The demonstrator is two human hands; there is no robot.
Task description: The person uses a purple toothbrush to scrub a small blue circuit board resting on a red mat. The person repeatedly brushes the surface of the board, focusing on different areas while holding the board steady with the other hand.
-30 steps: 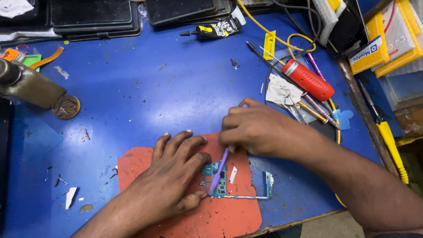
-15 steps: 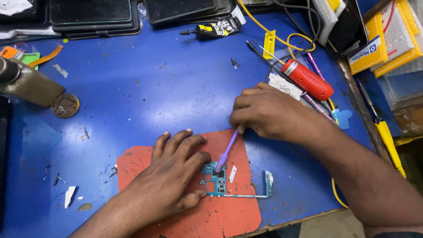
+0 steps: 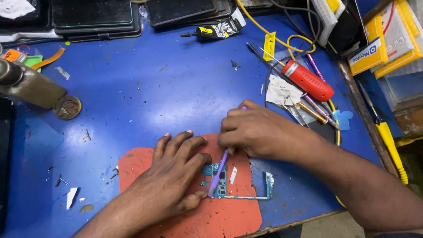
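From my feed, my left hand (image 3: 174, 176) is pressed flat, fingers spread, pinning the small teal-green phone circuit board (image 3: 220, 180) onto the worn orange-red rubber mat (image 3: 229, 216). Just right of that, my right hand (image 3: 255, 132) pinches a slim purple plastic pry stick (image 3: 218, 174) like a pen, tip down on the board. Looks like I'm mid-prying or scraping something; next bit probably needs gentle, steady pressure. The fat red-handled screwdriver (image 3: 308, 80) sits well off to the right.
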